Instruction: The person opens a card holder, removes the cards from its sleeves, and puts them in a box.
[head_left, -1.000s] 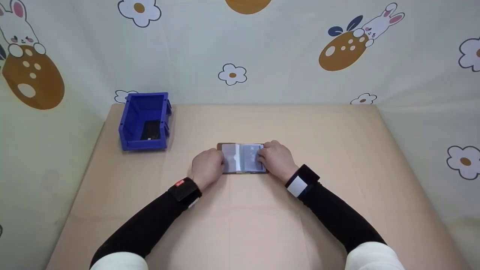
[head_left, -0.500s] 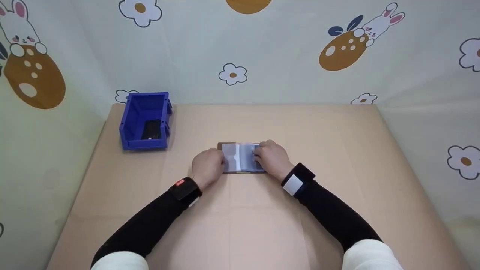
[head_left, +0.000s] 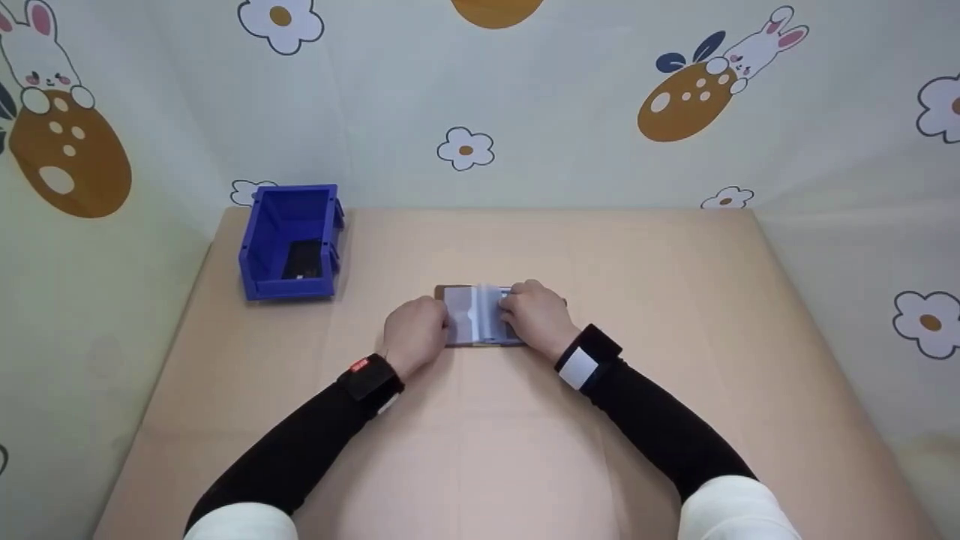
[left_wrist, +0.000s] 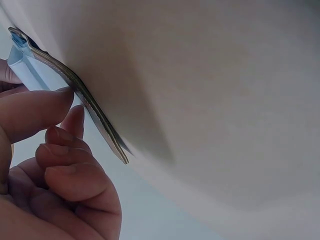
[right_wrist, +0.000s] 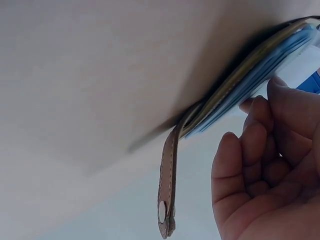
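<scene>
An opened card holder (head_left: 459, 316) with a brown cover and clear plastic sleeves lies at mid-table in the head view. My left hand (head_left: 415, 336) pinches its left side; in the left wrist view the thumb presses on the cover's edge (left_wrist: 102, 122). On the other side, my right hand (head_left: 546, 318) pinches a clear sleeve (head_left: 489, 311) between thumb and forefinger, and the sleeve bends up toward the spine. The right wrist view shows the stacked sleeves (right_wrist: 255, 70) edge-on, and a stitched brown strap (right_wrist: 168, 180) with a round snap hanging off the cover.
A blue plastic bin (head_left: 289, 289) stands at the table's back left, with a dark flat object (head_left: 302, 259) inside. Patterned cloth (head_left: 390, 97) hangs behind and along both sides of the beige table (head_left: 525, 435).
My right hand has shifted left over the card holder, drawing the clear sleeve with it so that it curls toward the spine. My left hand and the bin have stayed in place.
</scene>
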